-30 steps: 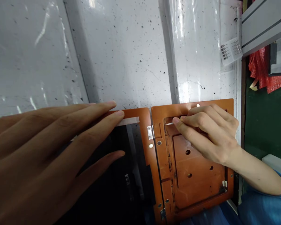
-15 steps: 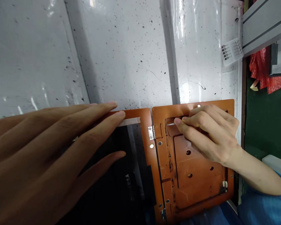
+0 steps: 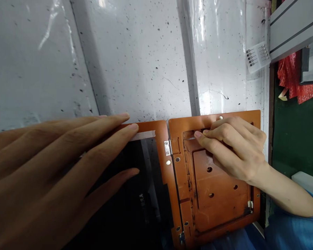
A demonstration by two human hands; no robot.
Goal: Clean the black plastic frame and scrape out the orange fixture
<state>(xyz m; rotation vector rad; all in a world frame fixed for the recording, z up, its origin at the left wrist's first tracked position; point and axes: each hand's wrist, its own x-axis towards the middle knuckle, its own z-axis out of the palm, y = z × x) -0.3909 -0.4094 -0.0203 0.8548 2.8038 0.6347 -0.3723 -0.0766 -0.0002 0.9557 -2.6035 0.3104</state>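
A hinged orange-brown fixture lies open, its two plates joined by small metal hinges (image 3: 167, 148). My left hand (image 3: 65, 166) stretches large over the left plate (image 3: 160, 126), fingers extended and thumb apart. Its index fingertip is at a pale tape strip (image 3: 147, 134) along the top of a dark, glossy panel (image 3: 135, 205). On the right plate (image 3: 224, 211), my right hand (image 3: 234, 149) has thumb and index finger pinched together at the upper edge of the recess. A thin pale sliver (image 3: 190, 138) shows beside the thumb tip; what the pinch holds is hidden.
Behind the fixture spreads a speckled white surface (image 3: 135, 62) under clear plastic. A small clear case of pins (image 3: 258, 57) lies at upper right, beside a grey slotted metal profile (image 3: 297, 27). Red bubble wrap (image 3: 289, 81) rests on a green surface (image 3: 294, 139).
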